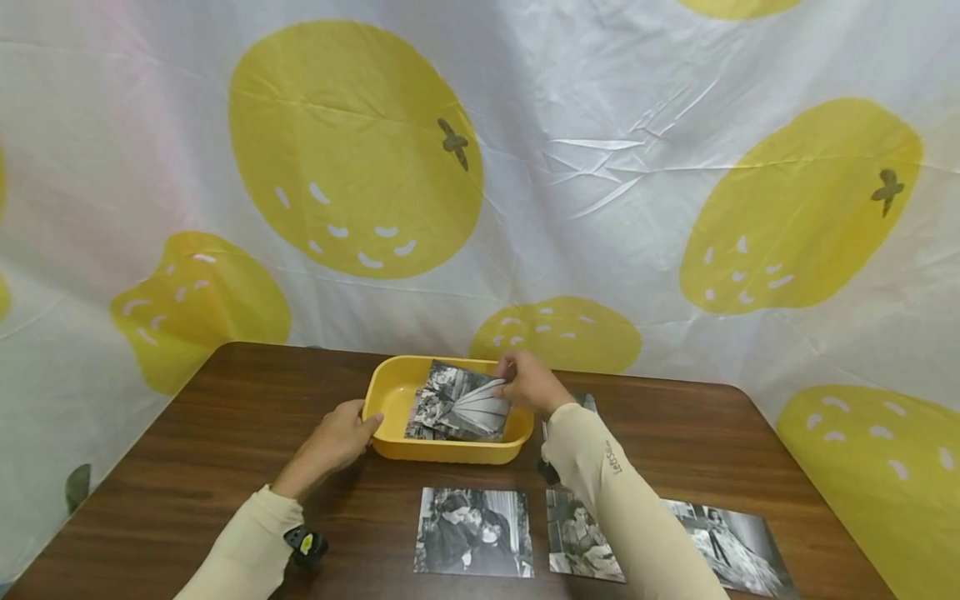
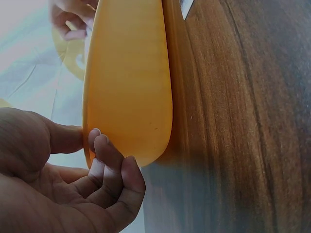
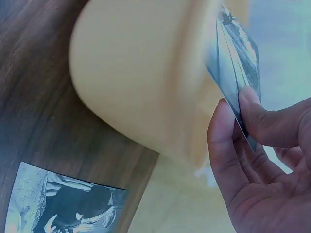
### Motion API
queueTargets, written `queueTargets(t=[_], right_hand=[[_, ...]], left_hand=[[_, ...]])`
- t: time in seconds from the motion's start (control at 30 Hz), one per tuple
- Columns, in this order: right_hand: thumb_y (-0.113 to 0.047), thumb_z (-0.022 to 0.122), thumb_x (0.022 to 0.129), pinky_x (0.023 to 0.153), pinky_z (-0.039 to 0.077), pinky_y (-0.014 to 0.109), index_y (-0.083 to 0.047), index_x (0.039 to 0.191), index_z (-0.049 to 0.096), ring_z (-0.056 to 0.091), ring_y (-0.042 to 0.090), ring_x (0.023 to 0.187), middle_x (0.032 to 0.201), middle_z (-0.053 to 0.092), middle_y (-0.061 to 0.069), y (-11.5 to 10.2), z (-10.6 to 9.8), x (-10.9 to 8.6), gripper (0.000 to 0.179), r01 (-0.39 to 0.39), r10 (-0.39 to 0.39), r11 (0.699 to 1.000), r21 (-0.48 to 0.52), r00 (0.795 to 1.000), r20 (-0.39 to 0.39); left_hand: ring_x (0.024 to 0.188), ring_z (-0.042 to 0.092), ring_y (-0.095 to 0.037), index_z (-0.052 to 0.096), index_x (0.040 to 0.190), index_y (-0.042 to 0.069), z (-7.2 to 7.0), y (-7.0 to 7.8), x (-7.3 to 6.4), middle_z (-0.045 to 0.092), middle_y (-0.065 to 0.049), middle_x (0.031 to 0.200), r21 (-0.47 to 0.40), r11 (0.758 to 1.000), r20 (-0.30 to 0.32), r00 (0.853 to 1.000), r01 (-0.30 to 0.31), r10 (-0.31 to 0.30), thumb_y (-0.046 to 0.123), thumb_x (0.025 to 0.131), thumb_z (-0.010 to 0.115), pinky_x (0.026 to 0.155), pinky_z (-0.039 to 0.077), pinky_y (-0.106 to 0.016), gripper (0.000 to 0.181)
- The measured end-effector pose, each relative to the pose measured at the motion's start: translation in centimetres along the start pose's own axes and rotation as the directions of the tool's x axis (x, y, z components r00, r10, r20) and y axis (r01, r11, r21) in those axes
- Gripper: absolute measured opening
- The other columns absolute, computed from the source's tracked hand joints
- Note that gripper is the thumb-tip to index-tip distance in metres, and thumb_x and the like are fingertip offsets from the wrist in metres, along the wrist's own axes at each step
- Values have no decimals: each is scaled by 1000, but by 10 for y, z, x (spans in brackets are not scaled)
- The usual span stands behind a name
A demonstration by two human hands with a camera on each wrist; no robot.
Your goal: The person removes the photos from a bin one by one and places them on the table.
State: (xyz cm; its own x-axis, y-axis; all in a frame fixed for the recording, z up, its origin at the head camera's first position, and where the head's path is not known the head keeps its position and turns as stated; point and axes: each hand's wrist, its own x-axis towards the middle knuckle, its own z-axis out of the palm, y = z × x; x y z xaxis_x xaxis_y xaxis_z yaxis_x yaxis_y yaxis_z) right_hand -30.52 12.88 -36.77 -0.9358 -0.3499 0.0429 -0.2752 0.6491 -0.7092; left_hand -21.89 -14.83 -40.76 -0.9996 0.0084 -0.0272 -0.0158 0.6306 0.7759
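Note:
A yellow plastic basin [image 1: 450, 452] stands near the table's far edge. My left hand [image 1: 337, 437] grips its left rim, thumb on one side and curled fingers on the other, as the left wrist view shows. Between the thumb and fingers of my right hand [image 1: 531, 383] is the corner of a black-and-white photo [image 1: 480, 406] with a pale, fan-like pleated shape. That photo is over the basin's right half, tilted. Under its left side another print [image 1: 422, 431] partly shows inside the basin; how many lie there I cannot tell.
On the brown wooden table [image 1: 225, 467], in front of the basin, lie photos of a close group [image 1: 474, 533], a seated person [image 1: 581, 542] and a figure in a wide dress [image 1: 731, 546]. My right sleeve partly covers another photo [image 1: 585, 403] beside the basin. Behind hangs a fruit-patterned curtain [image 1: 570, 233].

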Motion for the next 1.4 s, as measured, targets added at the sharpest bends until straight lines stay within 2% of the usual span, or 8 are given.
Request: queueTargets(t=[0.17,0.3,0.6,0.8,0.93,1.0,1.23,1.4], right_hand=[[7,71,78,57,54,38,5,90,55,57,20,62,81,58,13,5,-19,-8,20,-26,30,988,153,999,-20],[8,70,78,60,55,42,8,91,54,58,20,61,82,58,15,14,-38,-15,21,-55,68,973,222,996,-51],[5,69,80,59,55,34,11,98,52,59,16,61,82,57,12,45,-87,-43,25,-116,159,962,247,974,-163],[1,68,83,60,55,36,12,102,49,62,17,57,80,59,12,71,-110,-66,29,-166,216,961,221,950,-226],[-2,68,83,57,54,31,12,102,48,62,14,54,76,59,10,88,-118,-80,31,-209,259,957,201,928,-267],[0,68,82,57,54,31,13,102,47,62,14,53,75,58,10,98,-118,-87,31,-227,286,948,224,916,-283],[9,65,81,62,56,36,16,103,42,65,19,58,84,51,17,129,-115,-106,32,-285,408,883,373,859,-309],[8,64,82,64,56,37,15,103,41,66,21,60,86,49,18,142,-113,-119,33,-317,444,867,384,843,-305]], left_hand=[[60,51,-17,56,111,-4,1,-1,0,55,-8,71,-6,1000,7,1000,9,-9,20,99,48,53,41,-29,28],[59,50,-17,56,110,-3,1,-1,0,55,-9,71,-8,1000,9,1000,7,-7,20,99,48,53,41,-29,27],[61,52,-16,56,112,-4,0,-1,0,55,-7,72,2,1000,7,1000,4,-4,21,99,48,53,42,-29,29],[62,52,-16,56,111,-5,-1,-2,-1,56,-7,73,0,1000,8,1000,-1,1,20,99,48,54,42,-29,29],[62,52,-16,55,111,-5,0,-2,-1,55,-7,73,2,1000,5,1000,1,-1,20,99,48,54,42,-29,29],[62,52,-16,55,111,-5,0,-2,-1,55,-7,72,4,1000,4,1000,0,0,20,99,48,54,42,-29,29],[61,52,-16,55,110,-4,2,-1,-1,55,-7,72,4,1000,4,1000,-14,14,20,99,48,53,41,-29,28],[62,52,-17,56,110,-4,2,0,-1,55,-7,72,10,1000,-5,1000,-20,20,20,99,48,54,42,-29,28]])
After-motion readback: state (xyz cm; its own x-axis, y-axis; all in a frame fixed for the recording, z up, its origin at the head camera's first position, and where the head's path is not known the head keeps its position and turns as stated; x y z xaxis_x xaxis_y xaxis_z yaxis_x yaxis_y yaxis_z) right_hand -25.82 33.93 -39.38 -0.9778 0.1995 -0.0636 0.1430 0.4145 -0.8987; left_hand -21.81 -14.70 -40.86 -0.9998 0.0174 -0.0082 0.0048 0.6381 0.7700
